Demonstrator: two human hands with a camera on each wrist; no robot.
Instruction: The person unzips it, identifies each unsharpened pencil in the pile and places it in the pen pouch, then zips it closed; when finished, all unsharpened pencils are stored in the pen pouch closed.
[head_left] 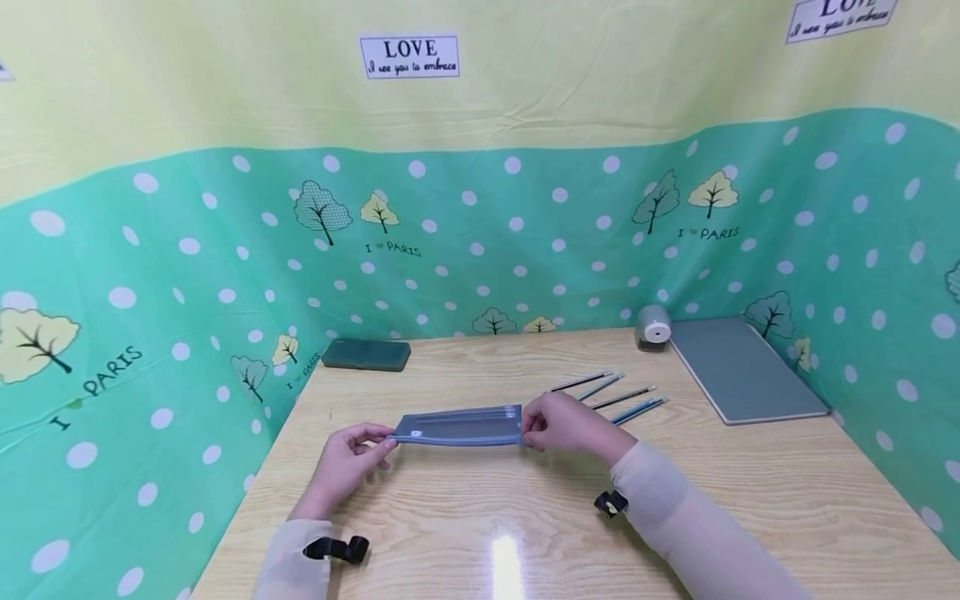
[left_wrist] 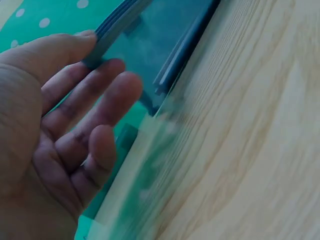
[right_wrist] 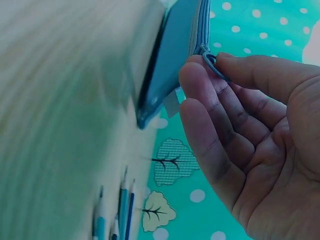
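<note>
A translucent blue zip pouch [head_left: 457, 425] is held up by its two ends above the wooden table. My left hand [head_left: 347, 463] pinches its left end between thumb and fingers, the other fingers loosely bent, as the left wrist view shows. At the opposite end my right hand [head_left: 566, 423] pinches the ring-shaped zipper pull [right_wrist: 215, 66] between thumb and index finger. The zipper edge runs along the side nearest me. Several pencils [head_left: 628, 410] lie on the table just beyond and right of my right hand.
A dark green case [head_left: 366, 355] lies at the back left of the table [head_left: 450, 533]. At the back right stand a small grey-and-white cylindrical device [head_left: 654, 327] and, flat beside it, a grey board [head_left: 750, 371]. A patterned green-and-yellow curtain [head_left: 450, 208] closes off the back and sides.
</note>
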